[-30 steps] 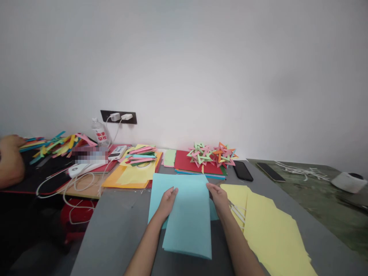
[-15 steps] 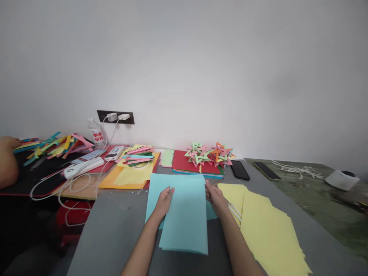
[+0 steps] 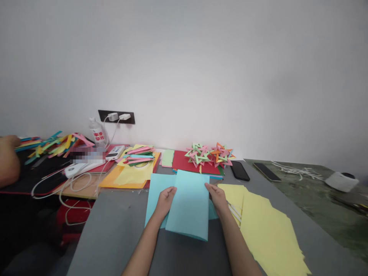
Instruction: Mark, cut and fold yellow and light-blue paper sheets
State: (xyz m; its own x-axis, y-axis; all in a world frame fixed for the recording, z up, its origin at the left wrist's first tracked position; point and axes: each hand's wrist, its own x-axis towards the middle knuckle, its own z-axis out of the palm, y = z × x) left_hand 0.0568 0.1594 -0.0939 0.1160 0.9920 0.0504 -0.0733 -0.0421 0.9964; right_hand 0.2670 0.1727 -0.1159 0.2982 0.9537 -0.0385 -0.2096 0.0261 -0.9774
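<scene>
Over a gray table [image 3: 106, 230], the left hand [image 3: 166, 200] pinched one edge of some blue paper [image 3: 189, 207] and the right hand [image 3: 217, 196] the other, beside yellow sheets [image 3: 270, 226], a hold seemingly best kept even and light against creasing.

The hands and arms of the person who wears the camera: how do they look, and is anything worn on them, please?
The left hand and right hand are ungloved; no ring can be made out. The forearms show no sleeve, watch, bracelet or marking.
</scene>
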